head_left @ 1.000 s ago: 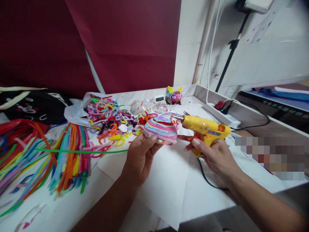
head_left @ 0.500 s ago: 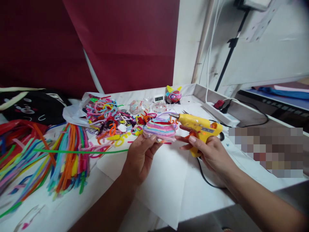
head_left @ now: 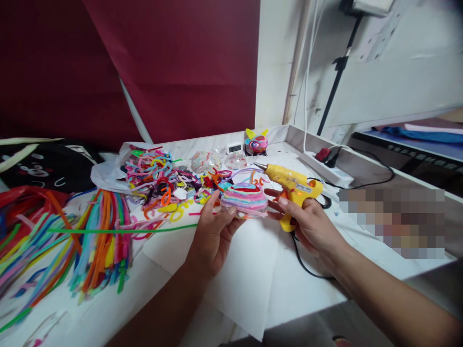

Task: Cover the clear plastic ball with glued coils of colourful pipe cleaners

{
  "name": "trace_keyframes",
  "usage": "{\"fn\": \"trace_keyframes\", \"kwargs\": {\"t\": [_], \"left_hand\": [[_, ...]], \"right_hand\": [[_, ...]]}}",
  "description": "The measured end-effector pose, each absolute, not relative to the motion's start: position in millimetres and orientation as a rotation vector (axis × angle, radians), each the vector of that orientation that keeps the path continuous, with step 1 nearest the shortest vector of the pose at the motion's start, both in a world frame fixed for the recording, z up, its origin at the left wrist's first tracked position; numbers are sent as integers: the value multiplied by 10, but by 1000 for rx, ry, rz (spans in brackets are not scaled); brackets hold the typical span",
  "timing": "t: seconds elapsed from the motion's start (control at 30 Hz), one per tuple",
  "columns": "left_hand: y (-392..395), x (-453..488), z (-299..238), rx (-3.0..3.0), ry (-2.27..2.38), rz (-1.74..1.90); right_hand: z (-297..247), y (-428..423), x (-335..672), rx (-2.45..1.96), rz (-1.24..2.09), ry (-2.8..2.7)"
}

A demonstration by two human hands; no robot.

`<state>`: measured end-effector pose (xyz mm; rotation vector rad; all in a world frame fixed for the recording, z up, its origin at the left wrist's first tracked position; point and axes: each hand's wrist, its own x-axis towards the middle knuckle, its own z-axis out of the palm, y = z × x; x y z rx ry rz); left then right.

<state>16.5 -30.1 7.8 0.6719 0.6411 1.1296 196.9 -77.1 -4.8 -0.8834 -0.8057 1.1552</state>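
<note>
My left hand (head_left: 217, 231) grips a rounded craft piece (head_left: 244, 198) covered in rows of pink, blue, purple and yellow pipe cleaners, with the thumb at its lower edge. In my right hand (head_left: 307, 221) is a yellow hot glue gun (head_left: 291, 180). Its metal nozzle points left, above the top right of the craft piece, apart from it as far as I can see. Some fingertips of my right hand come close to the piece's right side; whether they touch it I cannot tell. White paper (head_left: 242, 274) lies beneath both hands.
Bundled pipe cleaners (head_left: 104, 236) lie at the left, beside a green pipe cleaner (head_left: 144, 231). Behind are a heap of curled pieces (head_left: 155, 168), clear domes (head_left: 206, 161), a small digital clock (head_left: 234, 148) and a colourful horned figure (head_left: 257, 142). A power strip (head_left: 329, 168) runs along the right.
The craft piece has turned in my left hand, so more of its striped side shows. A left fingertip now stands up behind it. The glue gun stays close by.
</note>
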Motion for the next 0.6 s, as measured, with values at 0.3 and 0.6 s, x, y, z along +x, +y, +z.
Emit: {"fn": "trace_keyframes", "kwargs": {"t": [0.3,0.6], "left_hand": [[-300,165,76,795,735,998],[-335,164,125,882,896,908]], "right_hand": [[-23,-753,1964,-888,1087,-806],[-45,-765,1990,-942,985,-840]]}}
